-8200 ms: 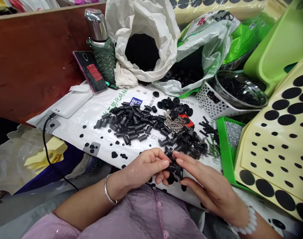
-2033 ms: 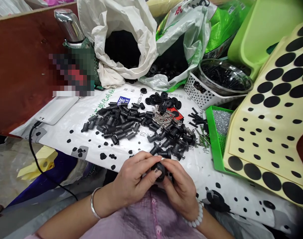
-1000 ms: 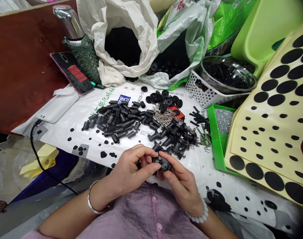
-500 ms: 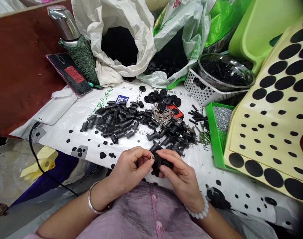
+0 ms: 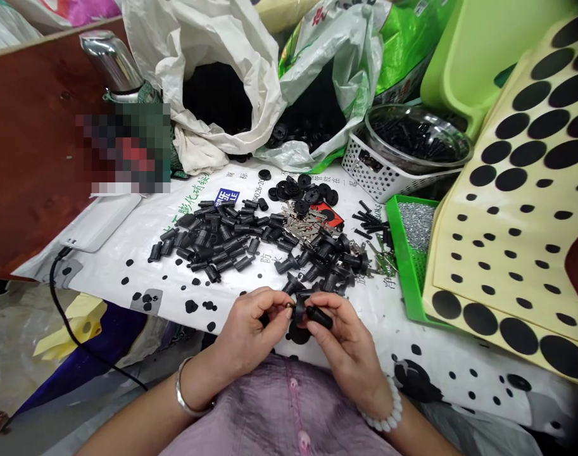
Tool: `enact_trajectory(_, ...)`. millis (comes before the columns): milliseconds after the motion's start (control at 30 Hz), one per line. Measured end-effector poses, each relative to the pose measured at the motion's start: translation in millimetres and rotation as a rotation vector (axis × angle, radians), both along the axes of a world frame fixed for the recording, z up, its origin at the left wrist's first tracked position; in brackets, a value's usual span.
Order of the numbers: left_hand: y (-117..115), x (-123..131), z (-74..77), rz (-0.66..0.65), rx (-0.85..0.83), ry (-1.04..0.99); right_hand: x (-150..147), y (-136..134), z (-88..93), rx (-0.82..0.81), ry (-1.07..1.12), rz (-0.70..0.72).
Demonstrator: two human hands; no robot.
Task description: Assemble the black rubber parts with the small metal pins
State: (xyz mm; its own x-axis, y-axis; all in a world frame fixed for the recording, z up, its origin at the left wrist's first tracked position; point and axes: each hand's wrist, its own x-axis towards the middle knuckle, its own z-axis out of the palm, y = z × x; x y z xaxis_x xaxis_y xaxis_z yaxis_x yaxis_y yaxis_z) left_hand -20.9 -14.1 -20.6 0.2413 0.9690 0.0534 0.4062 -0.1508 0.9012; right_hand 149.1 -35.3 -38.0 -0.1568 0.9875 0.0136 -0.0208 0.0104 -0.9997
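Black plastic: a flanged, barrel-shaped part is between my two hands, in front of my purple shirt. My right hand, with pale beads at the wrist, has thumb and fingers clamped on the barrel. My left hand, wearing a silvery bangle, has thumb and forefinger pinched on a small metal bit at the flanged end; whether the two are joined I cannot tell. Just beyond my fingertips, on white printed sheeting, lie more flanged black parts, some touching thin metal strips. To the left spreads a heap of black barrels; behind the strips, black discs. On the right, a green tray holds silvery bits, beside yellow sheets with black circles. Farthest back, two open bags stand side by side, one white, one green-edged.
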Motion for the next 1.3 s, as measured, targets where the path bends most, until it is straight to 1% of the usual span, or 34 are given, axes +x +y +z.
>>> enact_trajectory(100,0,2,-2.3,0.012,-0.004,-0.030,2,3,-1.4,-0.006,-0.076,-0.047)
enact_trajectory(300,1,2,-3.0,0.059,0.001,-0.054,3,2,-8.0,0.227,-0.431,-0.045)
enact_trajectory(367,1,1,-3.0,0.060,0.009,-0.044,1,2,-8.5,0.267,-0.477,-0.041)
enact_trajectory(533,-2,0,-4.8,0.076,0.034,-0.035,-1,0,-4.5,0.407,-0.486,-0.006)
enact_trajectory(600,-4,0,-5.3,0.073,0.051,-0.038,-1,-2,-3.7,0.395,-0.482,-0.009)
enact_trajectory(667,-5,1,-5.2,0.068,0.081,-0.031,1,-4,-4.0,0.346,-0.470,-0.034)
enact_trajectory(733,-5,1,-4.5,0.065,0.117,-0.018,2,-6,-4.6,0.333,-0.465,-0.067)
enact_trajectory(867,-7,4,-4.1,0.063,0.167,-0.001,5,-8,-4.5,0.421,-0.485,-0.113)
enact_trajectory(967,-8,6,-7.0,0.063,0.145,-0.007,5,-11,-4.6,0.431,-0.514,-0.155)
enact_trajectory(1033,-9,7,-9.7,0.062,0.106,-0.035,5,-13,-4.2,0.395,-0.531,-0.182)
enact_trajectory(1100,-10,8,-11.2,0.062,0.089,-0.057,6,-15,-2.6,0.342,-0.531,-0.172)
enact_trajectory(1167,-10,9,-10.8,0.060,0.104,-0.058,6,-15,0.0,0.319,-0.508,-0.129)
enact_trajectory(1233,-10,9,-9.0,0.054,0.125,-0.053,7,-15,2.0,0.328,-0.477,-0.114)
enact_trajectory(1300,-10,10,-7.6,0.052,0.143,-0.061,8,-15,2.0,0.361,-0.466,-0.146)
